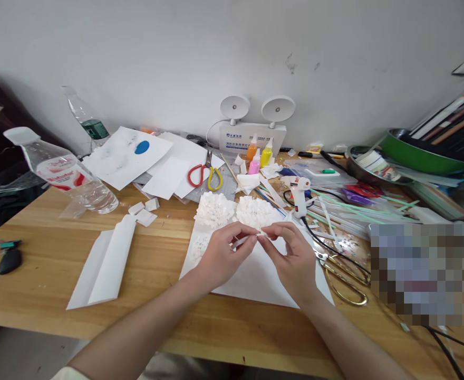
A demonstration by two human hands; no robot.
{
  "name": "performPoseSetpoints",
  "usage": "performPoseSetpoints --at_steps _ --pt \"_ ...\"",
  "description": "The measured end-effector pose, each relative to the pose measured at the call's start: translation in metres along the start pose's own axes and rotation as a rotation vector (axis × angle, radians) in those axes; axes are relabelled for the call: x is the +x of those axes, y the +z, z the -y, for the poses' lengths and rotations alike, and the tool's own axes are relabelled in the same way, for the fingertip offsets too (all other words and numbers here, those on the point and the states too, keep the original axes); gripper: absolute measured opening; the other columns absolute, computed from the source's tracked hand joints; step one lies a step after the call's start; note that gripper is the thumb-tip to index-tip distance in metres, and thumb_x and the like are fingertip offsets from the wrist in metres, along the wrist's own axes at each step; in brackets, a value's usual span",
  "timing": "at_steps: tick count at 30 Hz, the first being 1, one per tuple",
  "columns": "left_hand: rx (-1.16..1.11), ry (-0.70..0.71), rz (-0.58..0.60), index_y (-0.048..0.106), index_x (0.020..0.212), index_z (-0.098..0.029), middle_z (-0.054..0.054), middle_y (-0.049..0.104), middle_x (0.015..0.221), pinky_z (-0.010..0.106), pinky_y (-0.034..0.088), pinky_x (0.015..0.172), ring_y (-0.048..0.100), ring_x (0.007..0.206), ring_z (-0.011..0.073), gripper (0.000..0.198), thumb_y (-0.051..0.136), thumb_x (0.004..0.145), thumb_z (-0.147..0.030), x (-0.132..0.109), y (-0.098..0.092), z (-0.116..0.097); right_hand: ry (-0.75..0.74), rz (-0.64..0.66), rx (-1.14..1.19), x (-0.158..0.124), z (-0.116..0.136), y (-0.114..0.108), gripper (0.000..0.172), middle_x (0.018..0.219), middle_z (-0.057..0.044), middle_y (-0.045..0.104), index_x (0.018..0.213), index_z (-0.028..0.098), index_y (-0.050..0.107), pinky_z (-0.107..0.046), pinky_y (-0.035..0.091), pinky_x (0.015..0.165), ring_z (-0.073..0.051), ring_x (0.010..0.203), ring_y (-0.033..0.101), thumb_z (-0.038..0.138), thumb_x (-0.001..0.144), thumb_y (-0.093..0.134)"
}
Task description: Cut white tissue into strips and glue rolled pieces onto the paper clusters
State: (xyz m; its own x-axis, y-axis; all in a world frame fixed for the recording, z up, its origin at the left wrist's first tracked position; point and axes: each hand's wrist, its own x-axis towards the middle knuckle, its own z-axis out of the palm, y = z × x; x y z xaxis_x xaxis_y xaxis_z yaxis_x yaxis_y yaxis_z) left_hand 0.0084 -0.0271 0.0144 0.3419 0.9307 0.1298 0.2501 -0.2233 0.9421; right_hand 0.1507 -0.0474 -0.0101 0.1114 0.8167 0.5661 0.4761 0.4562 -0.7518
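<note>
My left hand and my right hand meet over a white sheet of paper. Both pinch a small white piece of paper between thumbs and forefingers; the fingers cover most of it. Just behind them on the sheet lie two clusters of crumpled white bits, a left clump and a right clump. A third clump shows partly beside my left hand. Gold-handled scissors rest to the right of my right hand, near the sheet's edge.
A glue gun stands behind the sheet, its cord running right. Red-and-yellow scissors, small paint bottles and an emergency light are farther back. At left are a water bottle, folded paper and a black bulb blower.
</note>
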Motion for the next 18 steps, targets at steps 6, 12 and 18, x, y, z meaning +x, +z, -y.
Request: performPoseSetpoints --at_steps 6,12,18 --pt "-0.076 -0.059 0.013 0.066 0.087 -0.018 0.004 0.065 0.083 0.025 0.043 0.065 0.056 0.077 0.0147 0.017 0.052 0.079 -0.026 -0.0003 -0.0001 -0.0005 -0.271 -0.111 -0.119 -0.0010 -0.0035 0.0015 0.029 0.076 -0.001 0.056 0.090 0.025 0.061 -0.030 0.045 0.059 -0.014 0.068 0.053 0.003 0.071 0.062" --pt "-0.102 -0.085 0.030 0.066 0.090 -0.018 0.005 0.065 0.086 0.025 0.042 0.063 0.056 0.077 0.0145 0.020 0.053 0.079 -0.028 0.0007 -0.0019 -0.0041 -0.247 -0.085 -0.147 -0.0003 -0.0032 0.0008 0.021 0.078 -0.002 0.054 0.086 0.023 0.057 -0.031 0.044 0.065 -0.016 0.073 0.053 0.006 0.074 0.059" --pt "-0.059 -0.083 -0.045 0.060 0.079 -0.017 0.003 0.063 0.080 0.026 0.044 0.066 0.056 0.075 0.0141 0.012 0.053 0.077 -0.026 0.0031 -0.0016 -0.0002 0.025 0.153 0.100 0.0007 -0.0042 0.0011 0.006 0.078 -0.002 0.049 0.081 0.021 0.049 -0.030 0.042 0.067 -0.015 0.075 0.049 0.016 0.084 0.049"
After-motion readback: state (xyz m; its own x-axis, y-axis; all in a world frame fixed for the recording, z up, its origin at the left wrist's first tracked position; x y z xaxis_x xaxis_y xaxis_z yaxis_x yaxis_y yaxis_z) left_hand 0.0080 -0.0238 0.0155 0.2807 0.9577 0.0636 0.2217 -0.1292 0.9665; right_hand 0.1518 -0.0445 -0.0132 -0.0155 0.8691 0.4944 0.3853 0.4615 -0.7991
